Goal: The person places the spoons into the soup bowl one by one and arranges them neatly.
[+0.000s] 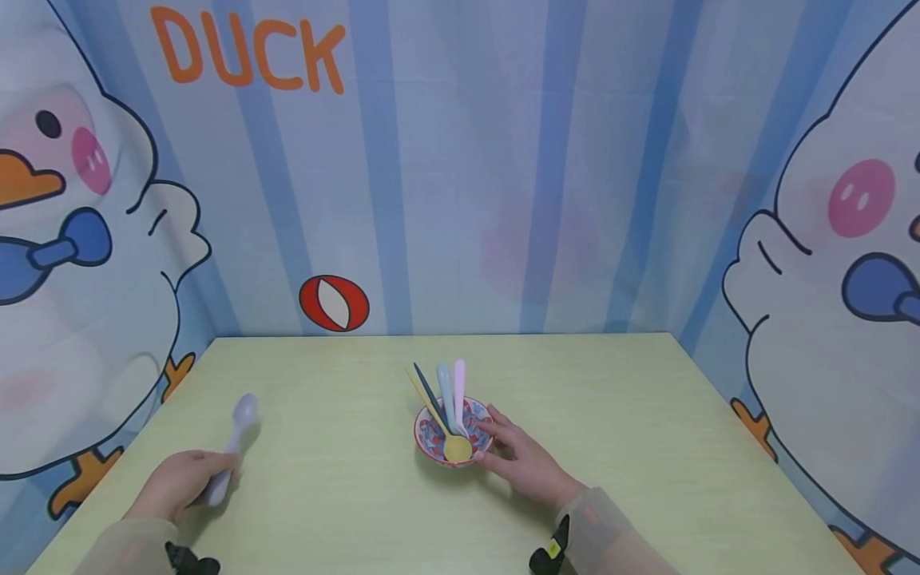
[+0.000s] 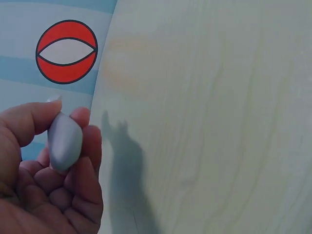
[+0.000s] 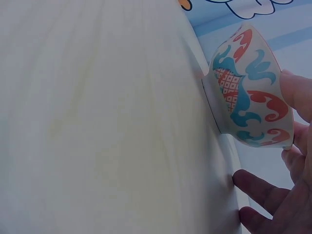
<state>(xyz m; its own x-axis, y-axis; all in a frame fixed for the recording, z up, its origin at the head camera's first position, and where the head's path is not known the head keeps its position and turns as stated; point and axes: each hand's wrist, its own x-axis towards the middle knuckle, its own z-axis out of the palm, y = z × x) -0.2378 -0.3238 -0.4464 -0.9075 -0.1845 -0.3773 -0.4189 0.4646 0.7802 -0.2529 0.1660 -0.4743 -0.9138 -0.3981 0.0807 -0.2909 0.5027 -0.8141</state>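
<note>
My left hand (image 1: 180, 483) pinches a lavender spoon (image 1: 233, 439) by its handle, at the left of the table in the head view. The spoon's scoop points away from me, and the handle's rounded end faces the left wrist camera. Near the table's middle stands a patterned bowl (image 3: 248, 97) with red and blue motifs. My right hand (image 1: 528, 463) grips its right side at the rim with thumb and fingers. Inside the bowl lean a yellow spoon (image 1: 457, 449), a dark blue utensil (image 1: 427, 391), a light blue one (image 1: 446, 391) and a pink one (image 1: 459, 383).
The pale wood-grain table (image 1: 345, 511) ends at a blue striped backdrop (image 1: 460, 200) along its far edge. Printed duck panels stand along the left and right sides. Both wrists wear small black devices.
</note>
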